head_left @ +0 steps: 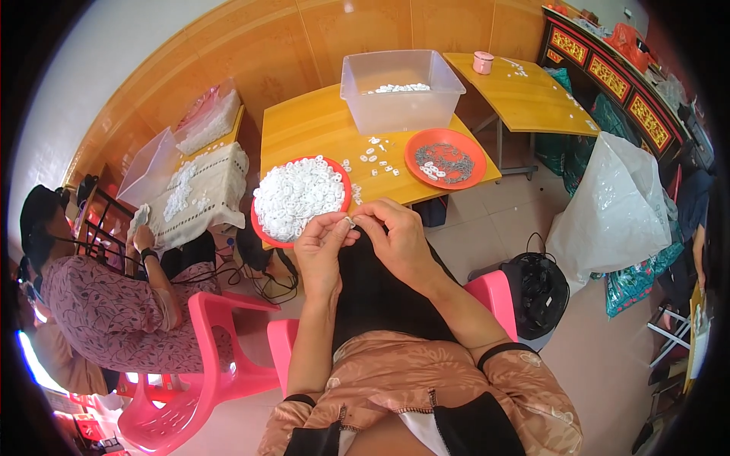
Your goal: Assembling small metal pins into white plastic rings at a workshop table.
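Observation:
My left hand and my right hand meet over my lap at the table's near edge. Both pinch a small whitish piece between the fingertips; the fingers mostly cover it, so its exact kind is hidden. Just beyond my left hand, a red basin is heaped with small white oval plastic pieces. Farther right lies an orange-red plate with many small grey metal parts and a few white pieces. Loose white pieces are scattered on the wooden table between them.
At the table's back stands a clear plastic bin with white pieces inside. A second table holds a pink mug. On the left a co-worker sits by a cloth-covered table. A white sack and a black-lined bucket stand right.

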Motion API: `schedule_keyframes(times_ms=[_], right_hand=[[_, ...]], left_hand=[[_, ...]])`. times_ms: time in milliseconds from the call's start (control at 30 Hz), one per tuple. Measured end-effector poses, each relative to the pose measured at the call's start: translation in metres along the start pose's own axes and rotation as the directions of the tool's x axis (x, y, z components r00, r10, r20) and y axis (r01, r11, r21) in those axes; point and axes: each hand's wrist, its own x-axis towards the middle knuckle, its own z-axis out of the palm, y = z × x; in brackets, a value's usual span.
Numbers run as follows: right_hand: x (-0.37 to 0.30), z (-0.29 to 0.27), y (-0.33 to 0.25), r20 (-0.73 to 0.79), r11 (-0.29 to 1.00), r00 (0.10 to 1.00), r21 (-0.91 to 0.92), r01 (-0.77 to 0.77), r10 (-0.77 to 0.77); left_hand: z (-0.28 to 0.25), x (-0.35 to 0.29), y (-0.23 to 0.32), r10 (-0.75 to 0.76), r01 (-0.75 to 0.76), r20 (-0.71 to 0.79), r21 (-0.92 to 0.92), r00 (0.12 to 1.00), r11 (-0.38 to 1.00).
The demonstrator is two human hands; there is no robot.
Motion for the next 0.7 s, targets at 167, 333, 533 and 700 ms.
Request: schedule_keyframes(times_ms=[167,333,533,700], right_hand=[[-0.002,0.003,0.003,-0.021,1.000,1.000,-0.017,-0.005,0.005],[-0.003,0.007,0.009,-0.021,0.999,0.999,0.003,-0.042,0.042],[-0.003,0.008,0.018,0.025,0.973,0.983,0.141,-0.182,0.180],[0.026,-0.002,0.053,-0.087,0.976,0.972,0.029,-0.216,0.217]], left_hand=[[0.002,-0.001,-0.007,0.031,-0.031,-0.026,-0.020,0.999,0.999],[0.004,-0.003,-0.014,0.070,-0.070,-0.092,0.012,0.993,0.998],[0.001,0.002,-0.017,0.025,-0.027,-0.083,-0.025,0.996,0.999],[-0.010,0.009,-0.012,-0.024,0.011,-0.138,-0.092,0.990,0.996]])
